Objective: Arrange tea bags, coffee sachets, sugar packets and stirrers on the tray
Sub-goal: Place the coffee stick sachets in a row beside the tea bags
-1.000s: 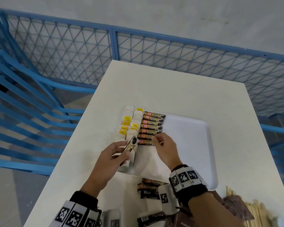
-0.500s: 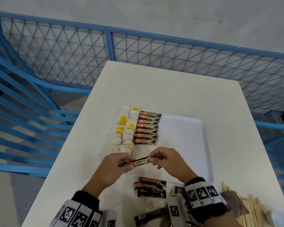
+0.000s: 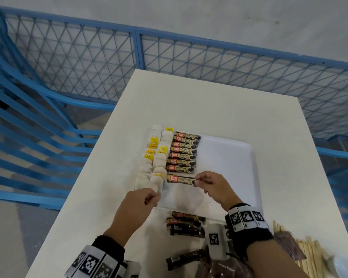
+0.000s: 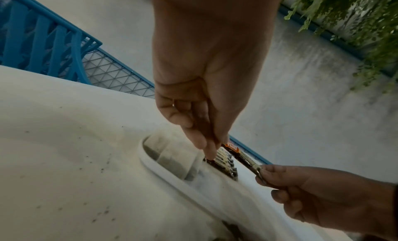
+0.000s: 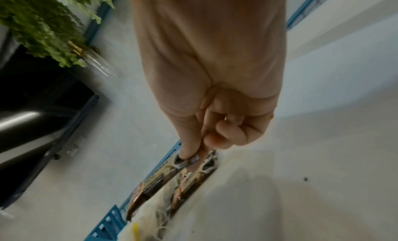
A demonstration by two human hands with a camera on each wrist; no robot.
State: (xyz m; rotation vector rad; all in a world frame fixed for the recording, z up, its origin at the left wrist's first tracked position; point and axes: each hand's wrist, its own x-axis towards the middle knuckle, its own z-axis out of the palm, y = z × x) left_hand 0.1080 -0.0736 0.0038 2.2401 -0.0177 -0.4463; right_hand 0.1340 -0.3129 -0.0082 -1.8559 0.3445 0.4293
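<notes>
Since the earlier frame, the coffee sachet (image 3: pixel 180 179) has been released by the left hand (image 3: pixel 137 203), whose fingers are loosely curled and empty. It is pinched at one end by the right hand (image 3: pixel 211 187) over the tray (image 3: pixel 229 157), below the sachet row (image 3: pixel 184 152); "Great Taste GRANULES" is legible.

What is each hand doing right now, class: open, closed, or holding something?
Left hand: fingers loosely curled, holding nothing; open.
Right hand: pinches one end of a coffee sachet over the tray.
</notes>
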